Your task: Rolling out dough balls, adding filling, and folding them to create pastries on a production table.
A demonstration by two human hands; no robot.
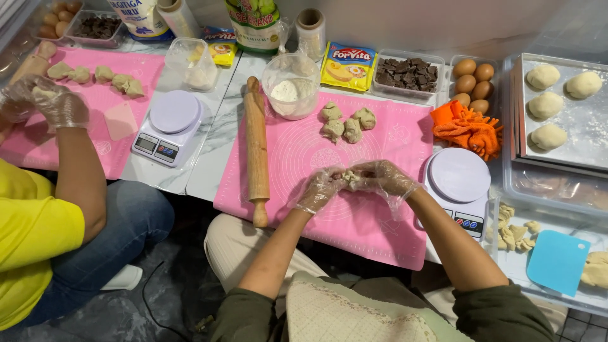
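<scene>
My left hand (318,189) and my right hand (384,177), both in thin clear plastic gloves, meet over the pink silicone mat (373,221) and pinch a small piece of pale dough (349,178) between their fingertips. Several more dough lumps (346,123) lie on the mat just beyond my hands. A wooden rolling pin (256,149) rests along the mat's left edge. To my right stands a small white kitchen scale (459,183).
A tub of flour (290,88), chopped chocolate tray (408,74), eggs (474,82), an orange cloth (467,128) and a tray of dough balls (570,133) line the back and right. A blue scraper (557,261) lies at right. A person in yellow (38,228) works dough at left beside a second scale (168,126).
</scene>
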